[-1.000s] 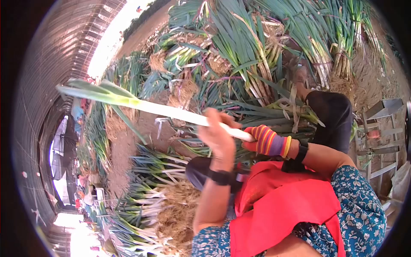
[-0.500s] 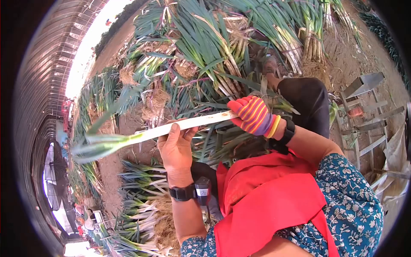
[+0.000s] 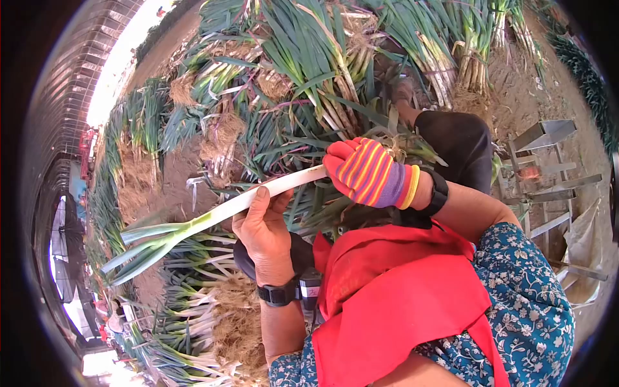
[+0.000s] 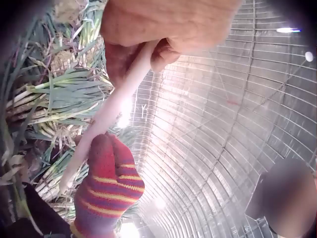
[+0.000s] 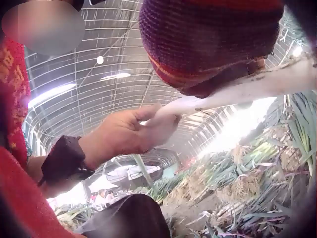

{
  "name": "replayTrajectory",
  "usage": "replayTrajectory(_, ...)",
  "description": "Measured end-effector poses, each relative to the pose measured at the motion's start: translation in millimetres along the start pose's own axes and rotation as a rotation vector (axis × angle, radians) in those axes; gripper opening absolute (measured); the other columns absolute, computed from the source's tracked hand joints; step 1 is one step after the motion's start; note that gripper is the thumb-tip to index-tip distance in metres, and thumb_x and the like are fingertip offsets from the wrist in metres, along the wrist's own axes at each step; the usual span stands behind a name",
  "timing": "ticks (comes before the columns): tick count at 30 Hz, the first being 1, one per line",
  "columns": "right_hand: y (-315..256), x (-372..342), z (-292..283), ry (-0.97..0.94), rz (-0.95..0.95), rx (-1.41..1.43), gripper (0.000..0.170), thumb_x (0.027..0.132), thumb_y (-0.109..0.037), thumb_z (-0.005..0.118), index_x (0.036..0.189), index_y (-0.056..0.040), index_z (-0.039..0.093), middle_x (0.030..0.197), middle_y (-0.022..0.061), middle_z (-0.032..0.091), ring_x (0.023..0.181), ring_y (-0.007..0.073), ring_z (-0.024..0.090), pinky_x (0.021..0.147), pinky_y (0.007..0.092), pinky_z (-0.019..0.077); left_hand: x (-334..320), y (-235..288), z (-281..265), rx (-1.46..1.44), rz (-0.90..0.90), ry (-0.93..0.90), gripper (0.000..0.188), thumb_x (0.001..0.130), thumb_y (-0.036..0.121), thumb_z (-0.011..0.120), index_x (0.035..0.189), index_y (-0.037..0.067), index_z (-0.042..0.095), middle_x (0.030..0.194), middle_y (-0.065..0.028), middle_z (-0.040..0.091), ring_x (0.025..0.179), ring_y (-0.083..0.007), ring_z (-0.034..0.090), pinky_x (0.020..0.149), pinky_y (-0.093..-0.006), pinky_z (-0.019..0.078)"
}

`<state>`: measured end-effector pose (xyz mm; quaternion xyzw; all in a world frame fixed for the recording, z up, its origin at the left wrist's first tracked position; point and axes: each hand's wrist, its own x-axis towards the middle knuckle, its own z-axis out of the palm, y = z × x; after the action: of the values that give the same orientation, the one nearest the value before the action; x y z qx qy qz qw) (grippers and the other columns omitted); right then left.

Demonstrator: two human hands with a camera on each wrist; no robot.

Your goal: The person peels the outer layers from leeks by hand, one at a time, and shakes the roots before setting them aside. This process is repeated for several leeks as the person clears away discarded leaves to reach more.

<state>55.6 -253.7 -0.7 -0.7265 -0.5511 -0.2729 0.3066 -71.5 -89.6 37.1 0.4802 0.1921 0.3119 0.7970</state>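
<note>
A long leek (image 3: 248, 201) with a smooth white stem and splayed green leaves slants across the head view. My bare left hand (image 3: 264, 229) pinches the white stem near its middle, thumb on top and fingers beneath. Near the root end, my right hand (image 3: 367, 173), in a striped red, yellow and purple glove, grips the stem. The left wrist view shows the gloved fingertips (image 4: 102, 144) against the stem, with its end (image 4: 64, 186) sticking out past them. Brown marks lie on the white stem (image 5: 247, 89) beside the glove in the right wrist view.
Bundles of leeks (image 3: 309, 71) with dry roots cover the ground ahead. Another row of leeks (image 3: 193, 303), roots inward, lies by my left leg. A metal frame (image 3: 548, 174) stands at the right. A red apron (image 3: 400, 290) covers my lap.
My left hand has moved away from the gloved hand toward the leaves and turned to pinch the stem. The leek has tilted, its leaf end now lower. The head view has shifted slightly.
</note>
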Motion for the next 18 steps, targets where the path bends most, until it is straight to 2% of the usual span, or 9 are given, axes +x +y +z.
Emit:
replayTrajectory(3,1.8,-2.5,1.8,-0.101,0.112,0.194,0.019,0.069,-0.01,0.064,0.083,-0.0033,0.054,0.081,0.0113,0.055,0.068,0.0303,0.057,0.056,0.0379,0.0439,-3.1,-2.8,-5.0,0.028,-0.016,-0.031,0.013,0.084,0.005,0.06,0.093,-0.004,0.059,0.09,-0.0158,0.063,0.084,-0.0284,0.064,0.074,-0.0418,0.057)
replayTrajectory(4,3.3,-7.3,12.1,0.03,0.065,0.113,0.017,0.068,-0.011,0.064,0.079,-0.0046,0.052,0.074,0.012,0.054,0.066,0.032,0.056,0.053,0.039,0.0435,-3.6,-5.5,-7.9,0.014,-0.011,-0.05,0.013,0.084,0.005,0.059,0.093,-0.004,0.059,0.09,-0.016,0.063,0.084,-0.0287,0.064,0.074,-0.0419,0.057)
replayTrajectory(5,7.3,-9.0,16.4,0.025,0.066,0.112,0.017,0.068,-0.011,0.064,0.079,-0.0046,0.052,0.074,0.012,0.054,0.066,0.032,0.056,0.053,0.039,0.0435,-4.2,-7.4,-9.4,0.0,-0.005,-0.07,0.012,0.084,0.004,0.059,0.093,-0.004,0.059,0.09,-0.0163,0.063,0.084,-0.0289,0.064,0.074,-0.042,0.0571)
replayTrajectory(8,33.4,-11.4,22.9,-0.163,0.301,0.035,0.014,0.066,-0.018,0.061,0.069,-0.0052,0.055,0.062,0.0135,0.055,0.065,0.0331,0.058,0.055,0.0417,0.0455,-8.8,-3.7,-10.8,0.027,0.019,-0.055,0.012,0.084,0.003,0.059,0.093,-0.004,0.059,0.09,-0.0169,0.064,0.085,-0.0292,0.064,0.074,-0.0421,0.0571)
replayTrajectory(9,42.7,-16.6,21.3,-0.141,0.402,0.072,0.016,0.065,-0.018,0.062,0.068,-0.0047,0.055,0.065,0.0129,0.056,0.066,0.033,0.058,0.056,0.0408,0.0453,-8.7,-2.1,-14.7,0.024,0.018,-0.053,0.012,0.084,0.003,0.059,0.093,-0.004,0.059,0.09,-0.0169,0.064,0.085,-0.0292,0.064,0.074,-0.0421,0.0571)
replayTrajectory(11,89.5,-54.0,39.1,-0.08,0.354,0.321,0.019,0.065,-0.02,0.062,0.073,-0.0046,0.055,0.067,0.011,0.057,0.067,0.0319,0.059,0.056,0.0399,0.0456,-6.2,3.9,-24.8,0.049,0.035,-0.01,0.011,0.084,0.003,0.059,0.093,-0.004,0.059,0.092,-0.0173,0.064,0.085,-0.0296,0.064,0.074,-0.042,0.0572)
replayTrajectory(13,104.7,-74.5,41.2,-0.158,0.413,-0.215,0.024,0.066,-0.023,0.063,0.079,-0.0046,0.055,0.071,0.0101,0.059,0.069,0.0312,0.059,0.057,0.0396,0.0466,-6.5,2.5,-29.9,0.041,0.039,0.018,0.011,0.084,0.002,0.059,0.093,-0.005,0.059,0.091,-0.0168,0.063,0.084,-0.0298,0.064,0.073,-0.0423,0.0573)
replayTrajectory(14,104.1,-78.2,30.1,-0.4,0.492,-0.279,0.027,0.068,-0.024,0.062,0.086,-0.0045,0.055,0.072,0.0108,0.061,0.07,0.0304,0.06,0.058,0.0399,0.0475,-8.6,-3.8,-29.2,0.044,0.023,0.033,0.01,0.084,0.001,0.059,0.092,-0.005,0.058,0.091,-0.0164,0.063,0.084,-0.0299,0.064,0.073,-0.0424,0.0573)
replayTrajectory(18,129.9,-109.0,49.5,-0.45,0.496,-0.405,0.014,0.072,-0.019,0.06,0.078,-0.0077,0.054,0.066,0.0111,0.059,0.067,0.033,0.06,0.054,0.0413,0.0467,-18.1,-26.2,-19.2,0.026,-0.015,0.077,0.009,0.082,-0.002,0.06,0.09,-0.006,0.059,0.088,-0.0159,0.062,0.08,-0.0292,0.064,0.069,-0.0405,0.0582)
